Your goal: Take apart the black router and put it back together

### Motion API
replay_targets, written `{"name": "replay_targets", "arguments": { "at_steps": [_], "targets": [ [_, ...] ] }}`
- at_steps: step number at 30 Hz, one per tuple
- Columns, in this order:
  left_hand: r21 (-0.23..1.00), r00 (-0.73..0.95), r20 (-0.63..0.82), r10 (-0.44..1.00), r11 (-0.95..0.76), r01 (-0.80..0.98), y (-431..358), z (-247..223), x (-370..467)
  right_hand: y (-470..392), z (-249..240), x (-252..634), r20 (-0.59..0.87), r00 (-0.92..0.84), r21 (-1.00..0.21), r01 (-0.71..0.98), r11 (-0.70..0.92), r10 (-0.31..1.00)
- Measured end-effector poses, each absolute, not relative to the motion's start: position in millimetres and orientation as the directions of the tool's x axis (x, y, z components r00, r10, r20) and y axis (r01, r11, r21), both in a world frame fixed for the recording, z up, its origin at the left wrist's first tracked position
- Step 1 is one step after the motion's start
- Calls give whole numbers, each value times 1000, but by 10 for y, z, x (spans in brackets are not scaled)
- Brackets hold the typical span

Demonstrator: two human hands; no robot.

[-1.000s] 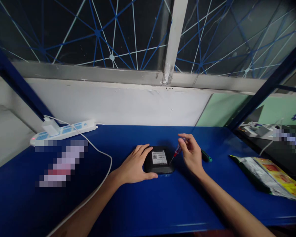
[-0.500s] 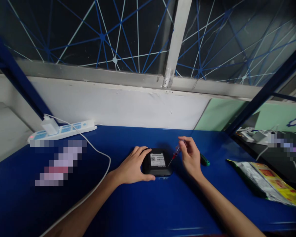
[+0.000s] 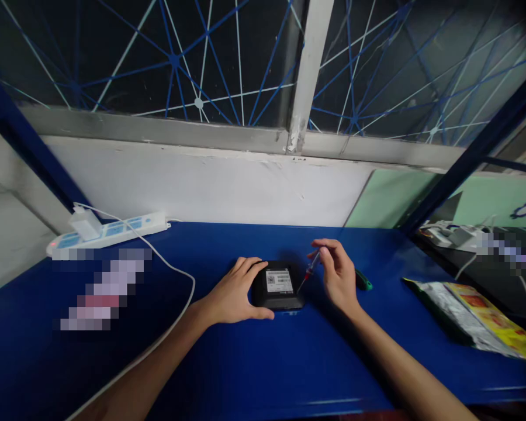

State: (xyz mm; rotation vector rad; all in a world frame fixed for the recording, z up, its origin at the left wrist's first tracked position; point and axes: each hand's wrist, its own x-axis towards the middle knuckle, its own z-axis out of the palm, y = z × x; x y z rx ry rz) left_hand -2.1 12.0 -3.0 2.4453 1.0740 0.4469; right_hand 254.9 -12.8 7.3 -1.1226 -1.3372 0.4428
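Note:
A black box-shaped device (image 3: 278,300) with a white printed label (image 3: 279,280) lies on the blue table. My left hand (image 3: 233,292) grips its left side, fingers on the far edge and thumb at the near edge. In my right hand (image 3: 338,273) is a thin screwdriver (image 3: 309,271) with a clear and red handle, held at a slant between the fingertips. Its tip meets the right side of the device, near the label's corner. Just behind my right hand, a green and black object (image 3: 364,281) shows in part.
A white power strip (image 3: 114,233) with a plugged-in adapter (image 3: 85,224) sits at the back left of the blue table (image 3: 254,362). Its white cable (image 3: 175,268) runs across my left forearm. A silver and yellow packet (image 3: 477,316) and a black surface with cables are at right.
The whole view has shifted slightly. My right fingers have changed their hold a little on the screwdriver, which stands somewhat steeper. My left hand keeps its place on the device.

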Motion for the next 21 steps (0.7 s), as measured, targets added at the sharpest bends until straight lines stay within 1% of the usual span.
{"name": "replay_targets", "arguments": {
  "at_steps": [4,11,14,18,21],
  "targets": [
    [505,654,97,750,-603,617,108,-16,-21,-115,74,2533,592,246,-785,390,481,767],
    [505,653,147,743,-624,596,112,-46,-23,-88,67,2538,602,252,-778,398,486,758],
    [505,650,155,744,-625,595,116,-68,-27,-108,84,2534,586,249,-790,385,476,771],
    [518,648,141,748,-614,596,124,-90,-31,-134,80,2537,519,254,-842,318,437,816],
    [520,645,147,749,-614,594,131,-104,-34,-138,72,2541,516,246,-846,299,442,820]
  ]
}}
